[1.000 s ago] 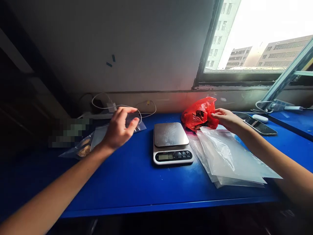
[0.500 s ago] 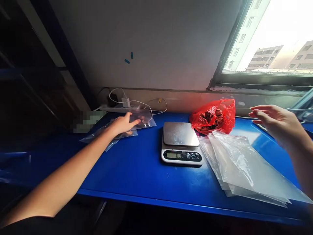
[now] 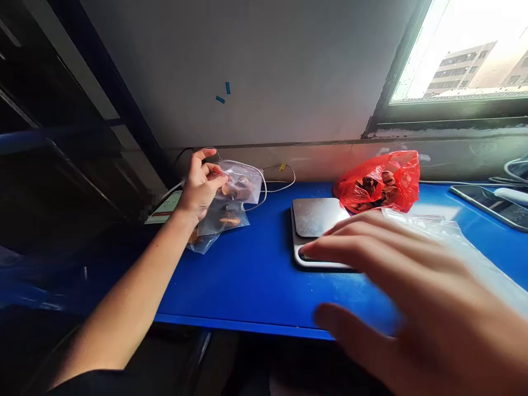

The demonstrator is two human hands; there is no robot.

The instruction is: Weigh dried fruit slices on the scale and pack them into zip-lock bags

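Card, green and white, partly blurred: at the desk's far left, behind the left forearm.
Left hand: raised; thumb and a finger pinched together on the edge of a bag, forefinger lifted.
Lower bags: clear, brown pieces inside, overlapping just beneath the held bag.
Bag, the held one: clear, brown pieces inside, hanging to the right of the left fingertips.
Tape: two blue strips, on the wall.
Cable: white, looped around the held bag's right side.
Desk: blue.
Scale: metal plate, white body; display mostly covered from view.
Red bag: mouth gaping, dark brown pieces inside, just behind the scale.
Right hand: motion-blurred, palm down, thumb well apart from the fingers; fingertips in front of the scale, contact unclear.
Flat bags: clear, partly behind the right hand.
Phone: dark screen, far right.
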